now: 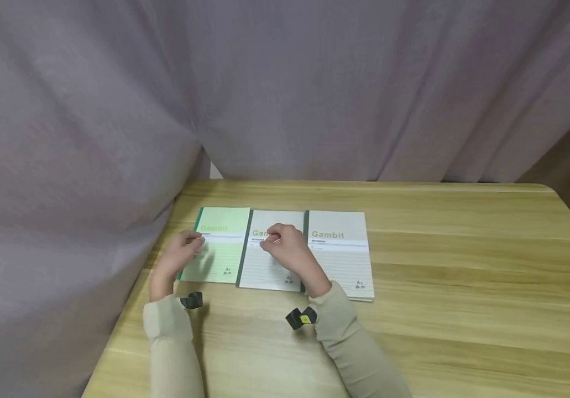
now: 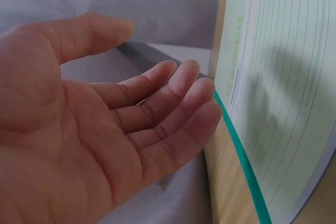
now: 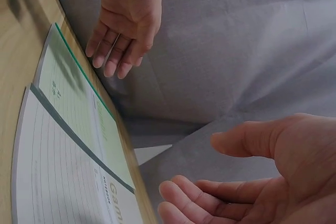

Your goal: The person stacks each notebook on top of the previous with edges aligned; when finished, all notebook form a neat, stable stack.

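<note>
Three notebooks lie side by side on the wooden table. The left one is a green notebook with a bright green spine; the middle notebook and the right notebook have pale covers and dark spines. Above the green notebook's left edge hovers my left hand, its palm bare and fingers loosely bent in the left wrist view. My right hand is over the middle notebook and hides part of its cover. In the right wrist view its thumb and fingers are apart, with nothing between them.
A wooden table extends to the right of the notebooks. Grey curtains hang behind it and along its left side. Dark wrist-camera mounts sit at both cuffs.
</note>
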Motion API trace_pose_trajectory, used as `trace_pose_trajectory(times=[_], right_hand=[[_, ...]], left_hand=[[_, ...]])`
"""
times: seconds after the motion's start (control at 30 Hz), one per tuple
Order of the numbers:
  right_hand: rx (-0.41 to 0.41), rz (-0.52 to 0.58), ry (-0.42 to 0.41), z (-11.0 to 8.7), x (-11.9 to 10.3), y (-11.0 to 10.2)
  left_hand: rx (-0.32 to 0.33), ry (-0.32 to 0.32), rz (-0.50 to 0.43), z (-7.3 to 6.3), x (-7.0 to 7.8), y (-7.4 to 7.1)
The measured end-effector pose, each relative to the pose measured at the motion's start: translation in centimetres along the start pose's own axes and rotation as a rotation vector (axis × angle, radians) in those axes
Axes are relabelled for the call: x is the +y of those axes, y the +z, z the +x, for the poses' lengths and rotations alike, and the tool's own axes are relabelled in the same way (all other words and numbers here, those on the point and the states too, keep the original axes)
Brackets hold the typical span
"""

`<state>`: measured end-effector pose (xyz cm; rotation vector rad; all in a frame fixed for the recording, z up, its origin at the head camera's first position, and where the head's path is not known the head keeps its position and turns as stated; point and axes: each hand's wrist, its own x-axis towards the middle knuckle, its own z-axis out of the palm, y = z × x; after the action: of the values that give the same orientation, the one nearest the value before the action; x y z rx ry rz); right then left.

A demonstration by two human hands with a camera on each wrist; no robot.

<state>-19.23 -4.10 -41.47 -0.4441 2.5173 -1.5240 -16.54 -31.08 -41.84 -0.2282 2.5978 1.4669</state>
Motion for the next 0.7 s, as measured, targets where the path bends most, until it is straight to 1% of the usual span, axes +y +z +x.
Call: trace_pose_trajectory(times=[0.17,0.3,0.47,0.7], right_hand=[[-0.024,-0.004,0.012,0.1,-0.1,0.3],[-0.035,-0.007,0.016,0.2,-0.1,0.8],[-0.032,-0.001,0.034,0.1,0.3,2.0],[-0.07,-0.01,0.027,0.0,0.8,3.9]], left_hand=[[0.019,-0.026,-0.011,-0.2,-0.6,-0.5],[0.035,-0.042,0.006,-0.5,-1.0,-0.8],[0.027,-0.063,0.007,-0.8,-1.7,-1.0],[0.028,-0.102,0.014,-0.8,-2.6,-1.3]])
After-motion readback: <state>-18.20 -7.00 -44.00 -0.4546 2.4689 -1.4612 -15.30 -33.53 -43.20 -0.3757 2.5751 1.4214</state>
